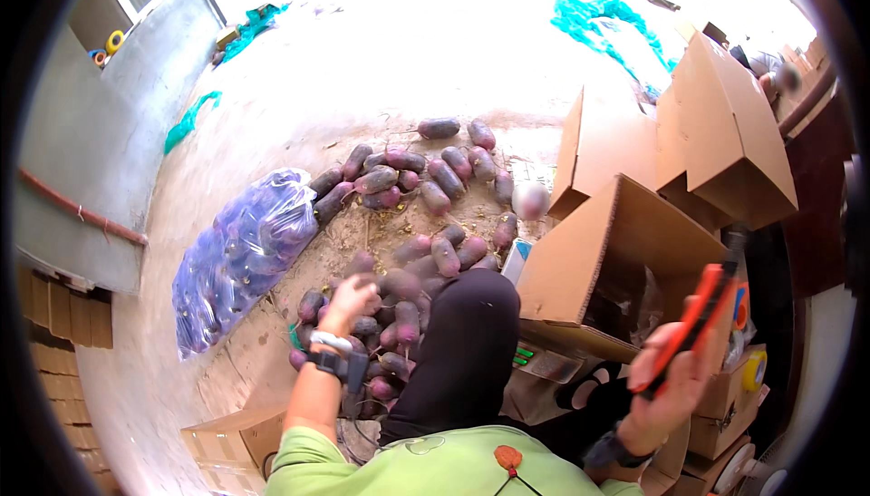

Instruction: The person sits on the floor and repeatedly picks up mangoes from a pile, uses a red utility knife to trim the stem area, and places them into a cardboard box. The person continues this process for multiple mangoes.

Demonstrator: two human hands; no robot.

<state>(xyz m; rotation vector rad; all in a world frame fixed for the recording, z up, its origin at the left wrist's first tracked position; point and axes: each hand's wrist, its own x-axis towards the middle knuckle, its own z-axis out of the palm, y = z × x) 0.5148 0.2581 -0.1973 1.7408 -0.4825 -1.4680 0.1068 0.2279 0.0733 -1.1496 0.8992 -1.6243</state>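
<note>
My left hand hangs over a heap of purple-skinned radishes on the floor; motion blur hides whether its fingers grip one. A radish shows blurred just beyond its fingertips. At the right, my right hand is closed round an orange-and-black handled tool, its dark end pointing up and away. That hand is beside an upright open cardboard box, with clear plastic film inside. More radishes lie loose farther out.
A clear bluish plastic bag full of radishes lies left of the heap. Cardboard boxes stand at the right, with a person beyond. A taped carton sits at lower left. Teal plastic sacking lies farther back.
</note>
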